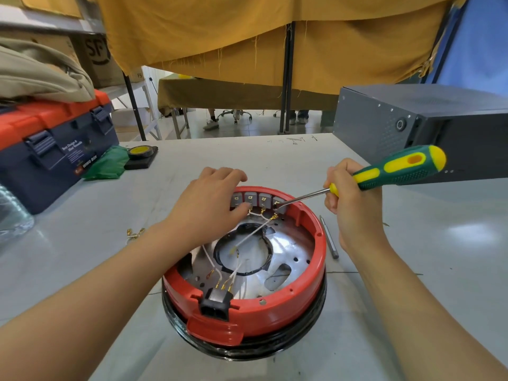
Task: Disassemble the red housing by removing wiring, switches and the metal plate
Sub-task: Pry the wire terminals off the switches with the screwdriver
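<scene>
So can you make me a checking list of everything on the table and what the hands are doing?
Surface: grey table, a few scuffs and pen marks.
Job's things: red housing open side up, metal plate inside, four grey switches along its far wall, black socket at its near edge.
Clutter: loose bit, removed wire piece, tape roll, green bag.
Hands: left hand rests on the switches; right hand grips a screwdriver, tip at the rightmost switch.
Cables: white wires run from switches and socket.
Surroundings: toolbox, grey case, yellow cloth.
</scene>
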